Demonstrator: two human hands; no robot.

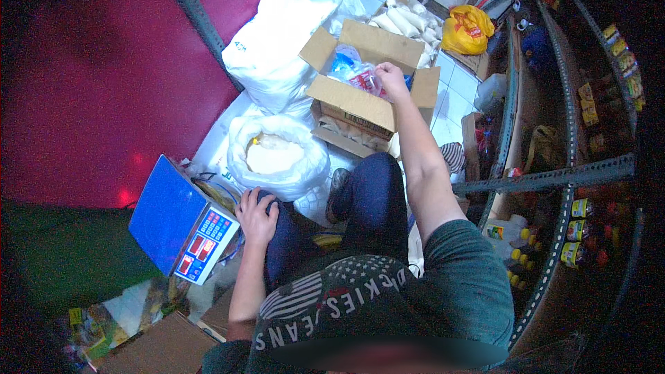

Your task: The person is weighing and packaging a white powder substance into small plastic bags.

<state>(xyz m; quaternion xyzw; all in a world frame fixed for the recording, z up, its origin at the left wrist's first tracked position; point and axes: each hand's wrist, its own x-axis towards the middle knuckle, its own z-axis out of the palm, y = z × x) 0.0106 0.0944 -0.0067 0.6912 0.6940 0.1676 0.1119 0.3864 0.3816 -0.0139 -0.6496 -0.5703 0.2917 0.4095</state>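
Observation:
My left hand [258, 215] rests on my left knee with its fingers apart and nothing in it. Beyond it stands an open white plastic sack [239, 135] of pale powdery or granular stuff, with a yellow-capped clear bottle [264, 141] lying inside. My right hand [390, 79] reaches over an open cardboard box [353, 105]; its fingers are closed at clear plastic bags with red print [365, 81], and whether they grip one is not plain. A blue bag [343, 61] lies in the same box. Left of my left hand is a digital scale [169, 213] with a bare blue plate and lit display.
A large white sack [283, 36] stands behind the open one. Filled small bags [400, 21] and a yellow plastic bag [467, 30] lie beyond the box. Metal shelving [550, 179] with bottles and jars runs along the right. Another cardboard box [161, 345] is at lower left.

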